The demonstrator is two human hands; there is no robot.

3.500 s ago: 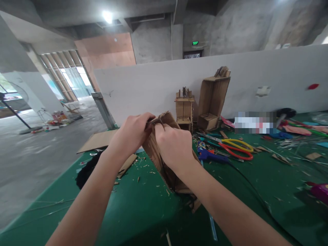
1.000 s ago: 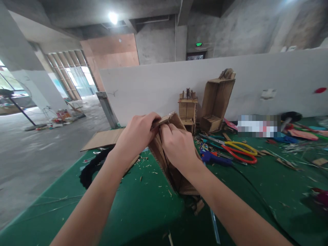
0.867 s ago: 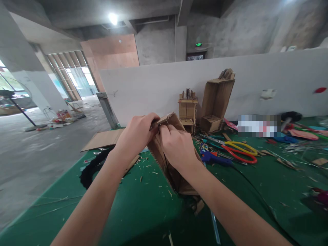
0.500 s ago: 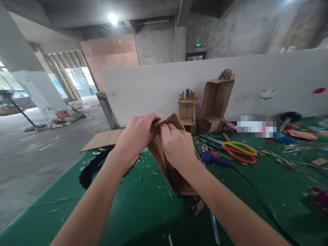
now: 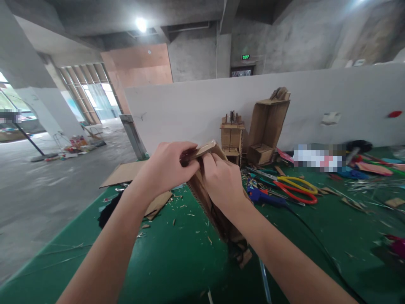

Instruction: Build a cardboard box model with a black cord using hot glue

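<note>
A long, open-sided cardboard box (image 5: 205,200) is tilted between my hands above the green table. My left hand (image 5: 172,164) grips its upper end, thumb below and fingers curled over the edge. Bent fingers of my right hand (image 5: 221,179) reach inside the same end and press against the cardboard; their tips are hidden. Dark cord (image 5: 236,249) and a small cardboard scrap hang at the box's lower end.
A small cardboard structure (image 5: 232,135) and a taller cardboard box (image 5: 268,126) stand by the white partition (image 5: 190,109). Right of my hands lie a blue glue gun (image 5: 264,196), scissors (image 5: 297,188) with red and yellow handles, and scraps. A flat cardboard sheet (image 5: 122,174) lies left.
My left hand has shifted slightly left, its thumb now stretched farther along the box's end. The box has turned a little, so less of its inside shows.
</note>
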